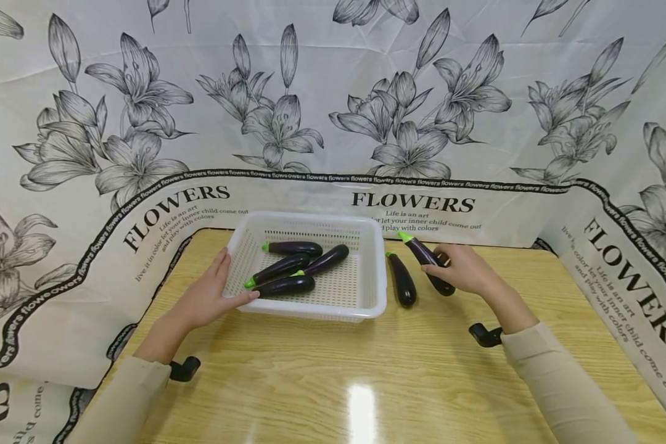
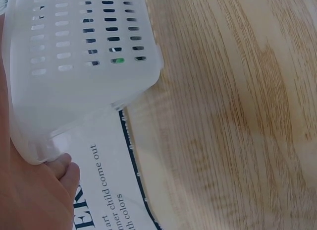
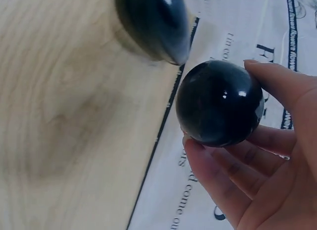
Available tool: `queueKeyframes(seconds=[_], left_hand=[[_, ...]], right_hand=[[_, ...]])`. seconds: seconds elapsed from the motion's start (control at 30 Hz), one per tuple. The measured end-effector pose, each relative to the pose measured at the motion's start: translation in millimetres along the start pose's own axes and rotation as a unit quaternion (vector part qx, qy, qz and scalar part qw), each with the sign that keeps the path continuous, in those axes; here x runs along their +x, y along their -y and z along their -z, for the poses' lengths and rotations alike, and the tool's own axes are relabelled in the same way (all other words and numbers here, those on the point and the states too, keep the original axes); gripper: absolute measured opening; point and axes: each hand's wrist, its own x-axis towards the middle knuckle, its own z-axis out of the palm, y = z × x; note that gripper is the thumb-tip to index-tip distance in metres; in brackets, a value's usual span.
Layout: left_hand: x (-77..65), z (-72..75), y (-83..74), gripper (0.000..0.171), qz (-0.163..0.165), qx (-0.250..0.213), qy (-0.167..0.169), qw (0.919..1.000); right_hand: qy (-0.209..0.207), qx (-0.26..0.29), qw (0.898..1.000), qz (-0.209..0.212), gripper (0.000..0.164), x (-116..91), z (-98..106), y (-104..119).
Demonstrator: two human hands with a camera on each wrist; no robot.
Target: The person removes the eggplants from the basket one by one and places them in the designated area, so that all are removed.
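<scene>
The head view looks forward and down, a basket at 7 o'clock of centre; close-up wrist views share that basket at 10 o'clock, left, and an eggplant, end-on, at 3 o'clock, right.

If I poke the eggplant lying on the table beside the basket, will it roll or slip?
The eggplant would probably roll, since its body is rounded, perhaps curving because one end is fatter. Its glossy skin suggests it could be slippery.

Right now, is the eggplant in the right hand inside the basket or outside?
Outside: in the head view, the right hand holds this eggplant to the right of the basket.
</scene>
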Motion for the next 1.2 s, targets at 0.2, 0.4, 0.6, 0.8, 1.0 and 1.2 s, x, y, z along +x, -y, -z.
queueKeyframes(seconds=[0.2, 0.4, 0.6, 0.8, 1.0, 1.2], left_hand=[[-1.5, -0.4, -0.5, 0.122, 0.001, -0.006, 0.000, 1.0000], [-0.8, 0.3, -0.6, 0.122, -0.001, -0.004, 0.000, 1.0000], [2.0, -0.2, 0.9, 0.122, -0.004, -0.003, -0.004, 1.0000], [2.2, -0.3, 1.2, 0.122, -0.002, -0.004, -0.004, 1.0000], [0.6, -0.6, 0.5, 0.122, -0.003, -0.005, -0.004, 1.0000], [-0.3, -1.3, 1.0, 0.121, -0.003, -0.004, 0.000, 1.0000]], right_hand=[[0.002, 0.006, 0.999, -0.046, 0.052, 1.7, -18.0, -18.5], [0.001, 0.010, 0.997, -0.081, 0.056, 5.6, -36.1, -32.6], [0.014, 0.009, 0.994, -0.106, 0.058, 10.0, -45.2, -39.8], [0.023, 0.010, 0.993, -0.112, 0.058, 12.3, -47.1, -38.5], [0.035, 0.010, 0.992, -0.119, 0.061, 12.7, -51.5, -39.1], [0.037, 0.008, 0.992, -0.121, 0.065, 12.8, -54.3, -39.1]])
